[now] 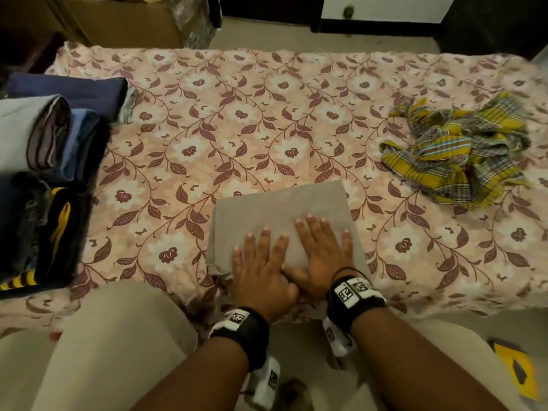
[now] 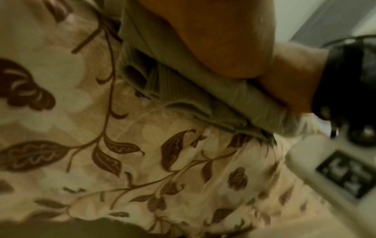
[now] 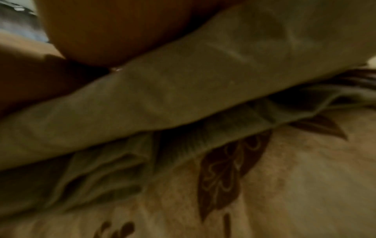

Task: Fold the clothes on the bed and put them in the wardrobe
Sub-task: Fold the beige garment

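Observation:
A folded grey-brown garment (image 1: 281, 209) lies on the floral bedsheet (image 1: 237, 120) near the bed's front edge. My left hand (image 1: 261, 259) and right hand (image 1: 321, 250) both press flat on its near half, fingers straight and spread, thumbs close together. The left wrist view shows the garment's layered folded edge (image 2: 183, 96) under my palm. From the right wrist the same cloth (image 3: 183, 96) appears stacked in folds on the sheet. A crumpled yellow checked cloth (image 1: 456, 149) lies unfolded at the right of the bed.
Stacks of folded clothes (image 1: 47, 161) stand along the bed's left side, with a black and yellow piece (image 1: 56, 238) nearest me. A cardboard box (image 1: 124, 19) sits beyond the bed. A yellow object (image 1: 516, 372) lies on the floor at lower right.

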Demonstrator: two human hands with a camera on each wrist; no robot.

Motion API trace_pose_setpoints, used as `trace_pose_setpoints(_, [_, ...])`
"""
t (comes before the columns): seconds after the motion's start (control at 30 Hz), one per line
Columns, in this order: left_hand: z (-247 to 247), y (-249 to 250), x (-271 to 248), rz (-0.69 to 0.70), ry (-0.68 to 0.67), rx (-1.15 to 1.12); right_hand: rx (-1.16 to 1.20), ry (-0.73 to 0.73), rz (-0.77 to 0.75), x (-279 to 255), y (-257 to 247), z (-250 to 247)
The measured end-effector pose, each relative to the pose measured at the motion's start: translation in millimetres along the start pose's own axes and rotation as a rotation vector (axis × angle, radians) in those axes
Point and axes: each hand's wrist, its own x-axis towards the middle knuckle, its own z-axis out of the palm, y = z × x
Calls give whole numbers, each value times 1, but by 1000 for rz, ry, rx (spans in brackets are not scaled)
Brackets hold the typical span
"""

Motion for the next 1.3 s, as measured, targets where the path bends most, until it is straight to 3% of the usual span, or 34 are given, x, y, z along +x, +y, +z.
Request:
trace_pose_setpoints(0.17, [-17,-28,-11,-353,-45,-177,207,6,335,-15,46,-23])
trace_pose_setpoints(0.27, [-33,-35,-27,-571,80,-375,510,38,408,-35,61,-45])
trace_pose_setpoints(0.37, [-42,-36,-46,-715,204,-604,472,126,473,-60,67,-62])
trace_pose_setpoints(0.47, [-33,-30,-58,-678,-28,-827,335,94,424,-79,67,-58])
trace_pose_setpoints(0.53, [-26,-26,-65,-645,-73,-965,415,36,393,-82,63,-47])
trace_pose_setpoints(0.73, [-31,-16,-70,-647,203,-1124,529,129,432,-75,68,-31])
trace_pose_setpoints(0.83, [-38,-14,-71,-679,185,-1058,465,172,433,-73,71,-28])
trace_pose_setpoints(0.97, [-40,-16,-70,-713,225,-804,428,252,448,-74,73,-34])
trace_pose_setpoints(1.07, [-39,-11,-72,-687,106,-896,439,244,424,-77,74,-36])
trace_pose_setpoints(1.17, [-45,-11,-71,-660,82,-869,454,247,440,-79,76,-42])
trace_pose_setpoints(1.23, [-50,-10,-71,-696,156,-881,482,241,448,-77,74,-46])
trace_pose_setpoints(1.3, [-61,-11,-70,-716,316,-987,518,257,422,-73,70,-50])
